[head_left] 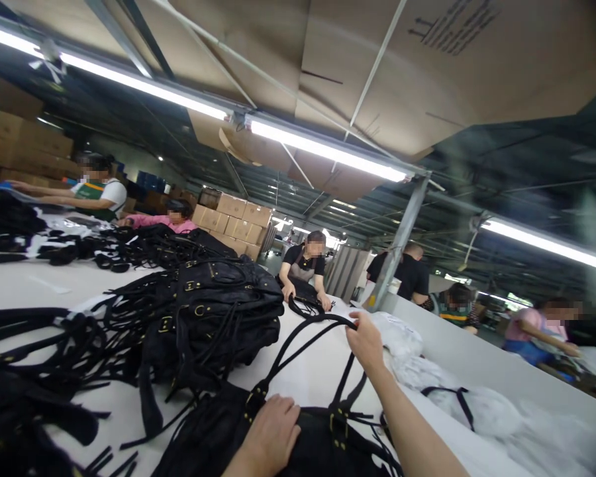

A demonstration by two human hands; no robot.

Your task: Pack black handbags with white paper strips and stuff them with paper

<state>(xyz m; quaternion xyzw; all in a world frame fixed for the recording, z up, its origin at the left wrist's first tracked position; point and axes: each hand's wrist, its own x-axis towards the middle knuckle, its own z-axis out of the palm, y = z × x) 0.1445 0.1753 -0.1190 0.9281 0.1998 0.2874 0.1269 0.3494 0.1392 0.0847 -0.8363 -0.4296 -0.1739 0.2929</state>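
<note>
A black handbag [322, 434] with brass-coloured buckles lies on the white table right in front of me. My right hand [366, 341] is closed round the top of its handles [298, 331], which stand up in an arch above the bag. Lower down, my left hand [273, 427] rests on the bag's upper side near a handle buckle, fingers stretched over the black material. The bag's lower part runs out of the picture.
More black bags [213, 298] with fringes and buckles are stacked at left. White plastic wrapping [427, 371] lies along the right side by a low partition [467, 351]. Across the table, a person [305, 265] handles another black bag. Cartons [233, 218] stand behind.
</note>
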